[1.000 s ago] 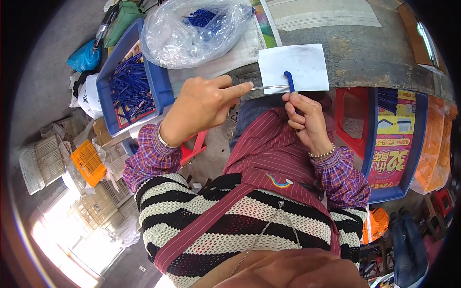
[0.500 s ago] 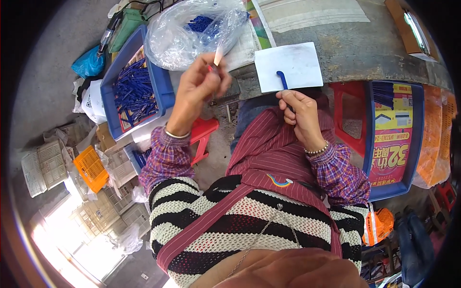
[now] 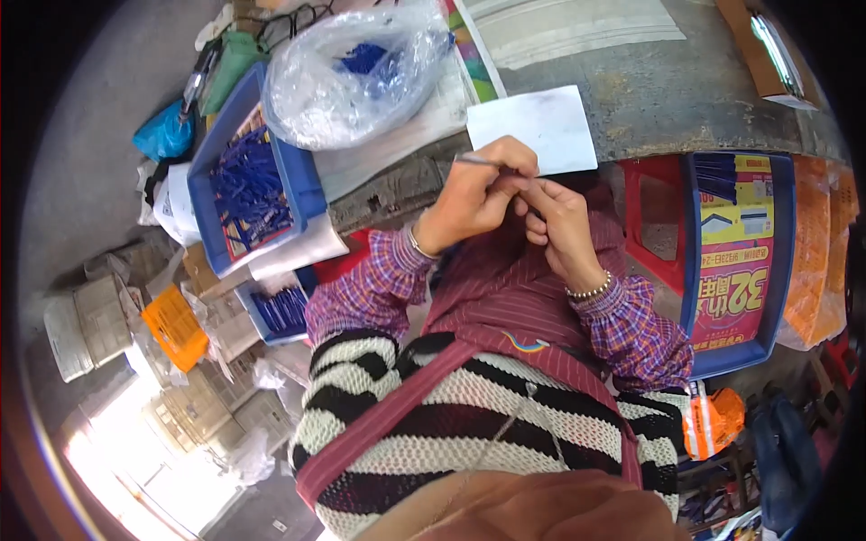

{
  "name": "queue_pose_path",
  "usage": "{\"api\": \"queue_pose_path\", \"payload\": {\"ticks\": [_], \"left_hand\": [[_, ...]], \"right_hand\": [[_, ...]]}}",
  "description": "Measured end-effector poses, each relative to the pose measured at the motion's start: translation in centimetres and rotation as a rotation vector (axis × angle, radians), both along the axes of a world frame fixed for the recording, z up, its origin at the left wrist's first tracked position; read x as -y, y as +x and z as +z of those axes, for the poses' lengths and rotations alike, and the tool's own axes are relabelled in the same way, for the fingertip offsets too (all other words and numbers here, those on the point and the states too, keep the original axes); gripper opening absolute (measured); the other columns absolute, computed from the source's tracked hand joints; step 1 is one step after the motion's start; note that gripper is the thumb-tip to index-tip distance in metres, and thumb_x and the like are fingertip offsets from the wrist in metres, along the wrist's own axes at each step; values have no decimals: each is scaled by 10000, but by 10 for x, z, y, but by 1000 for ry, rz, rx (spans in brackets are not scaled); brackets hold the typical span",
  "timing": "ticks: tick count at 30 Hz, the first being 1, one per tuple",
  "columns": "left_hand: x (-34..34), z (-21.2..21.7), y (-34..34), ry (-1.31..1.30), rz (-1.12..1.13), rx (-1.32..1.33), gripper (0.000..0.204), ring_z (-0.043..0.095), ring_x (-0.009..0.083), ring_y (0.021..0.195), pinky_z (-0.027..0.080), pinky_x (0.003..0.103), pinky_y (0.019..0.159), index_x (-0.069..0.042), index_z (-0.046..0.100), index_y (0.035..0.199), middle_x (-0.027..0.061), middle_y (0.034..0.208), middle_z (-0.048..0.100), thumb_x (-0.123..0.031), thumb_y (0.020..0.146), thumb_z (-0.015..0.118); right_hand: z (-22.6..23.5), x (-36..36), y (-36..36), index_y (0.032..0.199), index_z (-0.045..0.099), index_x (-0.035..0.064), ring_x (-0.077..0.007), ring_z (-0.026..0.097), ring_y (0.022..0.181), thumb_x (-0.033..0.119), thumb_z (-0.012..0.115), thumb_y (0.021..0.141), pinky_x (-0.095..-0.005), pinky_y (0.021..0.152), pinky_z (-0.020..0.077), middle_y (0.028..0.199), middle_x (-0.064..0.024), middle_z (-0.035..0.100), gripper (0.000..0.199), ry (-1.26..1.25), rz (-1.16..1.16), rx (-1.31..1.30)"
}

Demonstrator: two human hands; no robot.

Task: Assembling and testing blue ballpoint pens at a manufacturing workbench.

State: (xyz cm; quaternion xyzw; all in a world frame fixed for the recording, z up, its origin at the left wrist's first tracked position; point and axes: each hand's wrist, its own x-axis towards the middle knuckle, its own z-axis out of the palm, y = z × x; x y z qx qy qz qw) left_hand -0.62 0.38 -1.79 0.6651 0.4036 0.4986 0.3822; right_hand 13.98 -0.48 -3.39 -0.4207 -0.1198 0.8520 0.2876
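My left hand (image 3: pixel 474 194) pinches a thin pale rod (image 3: pixel 475 160) that sticks out to the left of its fingers. My right hand (image 3: pixel 557 221) meets it fingertip to fingertip just below a white paper sheet (image 3: pixel 537 126) on the grey table; what the right fingers hold is hidden. Both hands sit over my lap, above a striped maroon apron (image 3: pixel 505 298).
A blue tray (image 3: pixel 216 180) of blue pen parts stands at the left, with a clear plastic bag (image 3: pixel 347 72) of white and blue parts behind it. A second small blue bin (image 3: pixel 280 311) lies lower. A blue tray (image 3: pixel 785 243) with a printed sheet sits on a red stool (image 3: pixel 654 216) at right.
My left hand came back from the plastic bag area with the thin rod and joined the right hand. The blue pen part seen against the paper is no longer visible.
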Motion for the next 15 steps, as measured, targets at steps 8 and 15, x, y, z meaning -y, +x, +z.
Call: {"api": "queue_pose_path", "payload": {"ticks": [8, 15], "left_hand": [[-10, 43, 3, 193, -106, 29, 208, 587, 237, 709, 476, 321, 653, -24, 520, 928, 112, 809, 571, 97, 760, 497], [-12, -2, -15, -113, -150, -31, 102, 562, 205, 861, 478, 301, 748, -15, 431, 1002, 140, 919, 547, 9, 906, 451]], "right_hand": [[-2, -3, 0, 860, 610, 5, -23, 376, 457, 136, 572, 880, -172, 381, 255, 677, -20, 548, 138, 52, -32, -30], [-2, -6, -1, 859, 587, 1, -26, 369, 461, 145, 555, 889, -176, 386, 259, 670, -15, 535, 151, 23, -3, -14]]}}
